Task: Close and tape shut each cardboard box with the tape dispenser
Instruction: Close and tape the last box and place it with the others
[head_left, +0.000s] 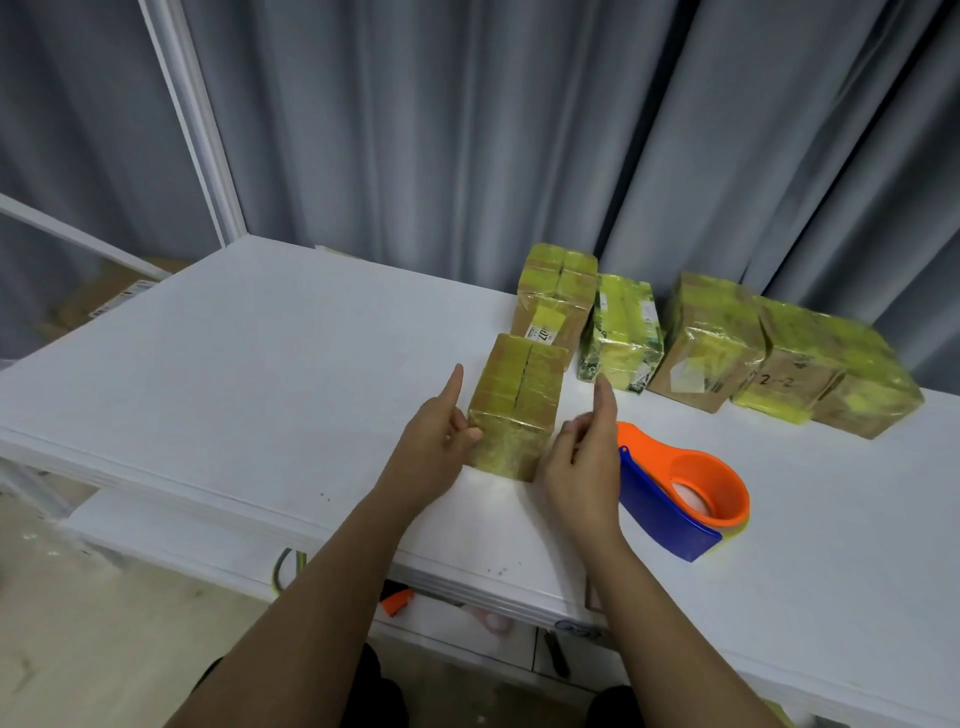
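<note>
The small cardboard box (517, 410) stands near the front edge of the white table (249, 364), its top flaps down with a dark seam running along the middle and its faces shiny with yellowish tape. The left hand (434, 441) is at the box's left side: its thumb tip touches the near left corner, the index finger points straight up and forward along the side, and the other fingers are loosely bent against the box wall without wrapping round it. The right hand (584, 457) is at the box's right side, index finger extended forward, the remaining fingers lightly curled near the box's near right corner; whether they actually touch the cardboard cannot be told from this angle. Neither hand carries anything. Just beside the right hand, to its right, the tape dispenser (680, 493) lies on the table, an orange body with a round opening and a blue guard along its near side, touched by no hand. Behind the small box, toward the grey curtain (519, 130), a row of other boxes (711, 338) sits along the table's far edge, all wrapped in yellow tape, standing close together. A white frame post (192, 119) rises at the table's far left corner.
</note>
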